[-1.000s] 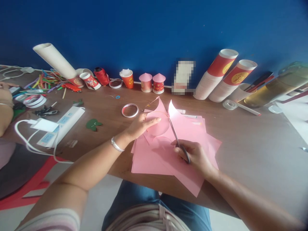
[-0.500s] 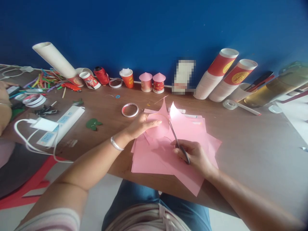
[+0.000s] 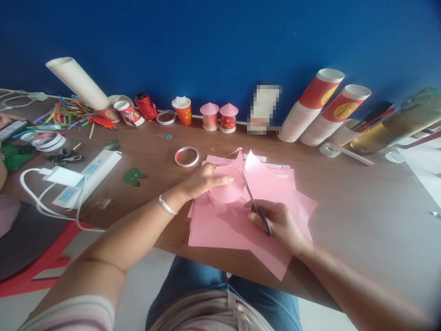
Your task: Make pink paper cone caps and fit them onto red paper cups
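Observation:
My left hand pinches a piece of pink paper with a rounded lower edge, thumb on top and fingers behind. In my right hand are dark-handled scissors, their blades pointing away from me at the right edge of that piece. A strip of the paper curls up to a point beyond the blades. Beneath both hands lies a loose stack of pink sheets, spread unevenly near the table's front edge. How far the blades are apart is hard to make out.
A tape roll lies left of the stack. Two cups with pink cone roofs stand by the wall, stacked paper cups to their right. A power strip and green cutout lie left. Another person's hand shows far left.
The pink piece has turned slightly in my left hand, and its curled tip has dropped lower. My right hand with the scissors has barely moved. The other person's arm has shifted at far left.

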Demonstrator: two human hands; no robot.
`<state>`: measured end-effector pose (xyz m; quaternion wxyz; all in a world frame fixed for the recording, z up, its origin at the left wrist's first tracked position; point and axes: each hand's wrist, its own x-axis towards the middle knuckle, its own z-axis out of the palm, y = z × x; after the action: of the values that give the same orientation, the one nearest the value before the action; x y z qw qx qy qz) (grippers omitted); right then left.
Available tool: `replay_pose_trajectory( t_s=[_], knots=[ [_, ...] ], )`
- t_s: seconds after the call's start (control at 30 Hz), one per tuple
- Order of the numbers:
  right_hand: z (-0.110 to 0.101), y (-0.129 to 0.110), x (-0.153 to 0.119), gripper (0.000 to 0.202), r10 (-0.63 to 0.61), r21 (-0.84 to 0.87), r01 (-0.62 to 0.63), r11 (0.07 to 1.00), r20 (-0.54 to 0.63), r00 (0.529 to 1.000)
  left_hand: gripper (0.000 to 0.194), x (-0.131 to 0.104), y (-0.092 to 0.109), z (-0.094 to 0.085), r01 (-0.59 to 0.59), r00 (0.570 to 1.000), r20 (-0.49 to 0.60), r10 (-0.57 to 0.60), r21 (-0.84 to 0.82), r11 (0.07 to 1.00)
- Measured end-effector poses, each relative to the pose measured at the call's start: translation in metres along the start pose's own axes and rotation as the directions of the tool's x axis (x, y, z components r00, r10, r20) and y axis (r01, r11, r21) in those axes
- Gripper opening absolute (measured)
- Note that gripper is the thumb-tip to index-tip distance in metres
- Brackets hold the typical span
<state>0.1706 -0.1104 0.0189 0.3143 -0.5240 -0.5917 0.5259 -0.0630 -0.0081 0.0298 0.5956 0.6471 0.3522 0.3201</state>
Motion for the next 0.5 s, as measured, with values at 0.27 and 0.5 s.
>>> replay_pose_trajectory(
  t_s=[0.27, 0.5],
  knots=[
    [0.0008, 0.0005, 0.0007, 0.056, -0.028, 0.015, 0.028, 0.999, -0.002, 1.000, 0.046, -0.0017, 0.0031, 0.0015, 0.151, 0.982, 0.108, -0.152, 0.018, 0.988],
    [0.0012, 0.0012, 0.0005, 0.053, -0.038, 0.007, 0.038, 0.999, -0.007, 0.999, 0.040, -0.0009, 0.0022, 0.0030, 0.046, 0.993, 0.107, -0.054, 0.070, 0.996]
  ],
)
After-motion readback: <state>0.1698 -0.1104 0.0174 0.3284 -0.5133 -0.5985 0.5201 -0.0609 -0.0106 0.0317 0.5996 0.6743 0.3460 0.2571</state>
